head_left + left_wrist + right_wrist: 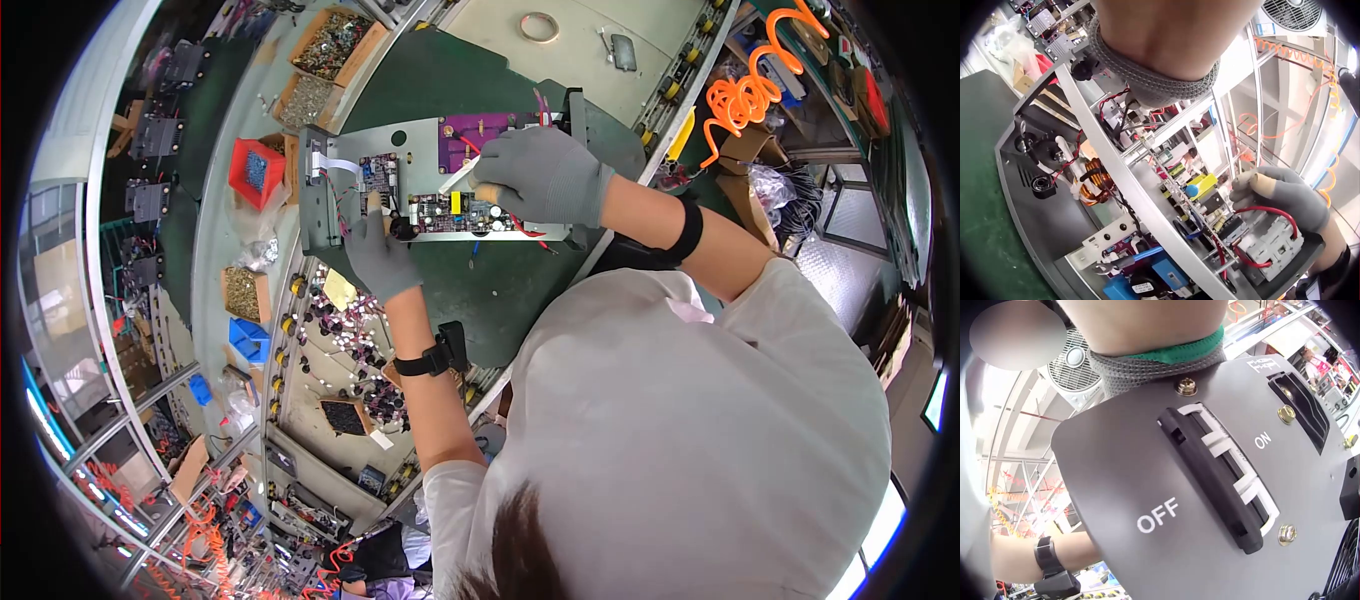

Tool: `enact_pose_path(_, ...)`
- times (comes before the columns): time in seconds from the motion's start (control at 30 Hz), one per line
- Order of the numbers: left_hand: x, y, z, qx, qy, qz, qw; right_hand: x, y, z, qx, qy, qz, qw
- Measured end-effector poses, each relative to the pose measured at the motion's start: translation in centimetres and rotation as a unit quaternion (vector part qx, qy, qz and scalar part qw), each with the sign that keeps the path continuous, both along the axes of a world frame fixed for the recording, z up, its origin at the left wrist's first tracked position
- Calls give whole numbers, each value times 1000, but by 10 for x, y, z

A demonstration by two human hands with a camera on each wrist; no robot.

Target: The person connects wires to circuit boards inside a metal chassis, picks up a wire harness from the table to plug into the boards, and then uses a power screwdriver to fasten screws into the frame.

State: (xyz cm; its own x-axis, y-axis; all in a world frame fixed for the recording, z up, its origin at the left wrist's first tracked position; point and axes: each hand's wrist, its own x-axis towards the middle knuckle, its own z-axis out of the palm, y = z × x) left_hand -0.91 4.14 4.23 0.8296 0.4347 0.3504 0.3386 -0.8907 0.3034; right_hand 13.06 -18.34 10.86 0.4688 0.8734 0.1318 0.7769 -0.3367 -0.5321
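Observation:
A metal chassis (425, 148) holds circuit boards (455, 212) and a purple board (460, 135). At its near left edge, the gloved left hand (383, 258) rests with extended fingers beside a small board and a black round part; its underside contact is hidden. Over the right part, the gloved right hand (545, 175) has its thumb and forefinger together at a white strip (460, 178). In the left wrist view the right hand (1285, 197) bends over the board, beside a grey block (1275, 247) with red wires. The right wrist view shows the end panel (1116, 469), marked OFF and ON.
Left of the chassis stand a red bin (245, 175) of small blue parts, parts boxes (340, 50) and a blue bin (248, 340). Loose connectors lie below left. A wire coil (539, 28) lies behind; an orange coiled hose (745, 100) hangs at right.

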Motion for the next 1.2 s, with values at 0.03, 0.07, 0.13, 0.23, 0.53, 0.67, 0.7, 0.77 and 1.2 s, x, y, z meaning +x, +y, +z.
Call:
enact_pose_path(0.03,2,-1,2,18,10,-2,1000,-1,0,1,-9,4,-2,1000)
enact_pose_path(0.07,3,-1,3,19,11,-1,1000,-1,0,2,-17,7,-4,1000)
enact_pose_path(0.13,5,0,4,52,27,-27,998,0,-1,2,-7,6,1,1000)
enact_pose_path(0.23,9,0,6,68,22,-36,997,0,-2,-4,18,4,1,1000)
enact_pose_path(0.53,12,-1,14,86,73,-32,993,-1,-3,-2,16,2,-3,1000)
enact_pose_path(0.67,9,0,16,82,74,-46,993,-1,-3,-4,37,2,-2,999)
enact_pose_path(0.7,9,0,19,87,74,-44,992,-1,-3,-6,37,4,-4,999)
enact_pose_path(0.77,9,-1,19,91,76,-42,992,-2,-2,-9,50,-5,-4,999)
enact_pose_path(1.2,37,1,49,94,241,-47,965,-5,6,-3,-81,-6,58,995)
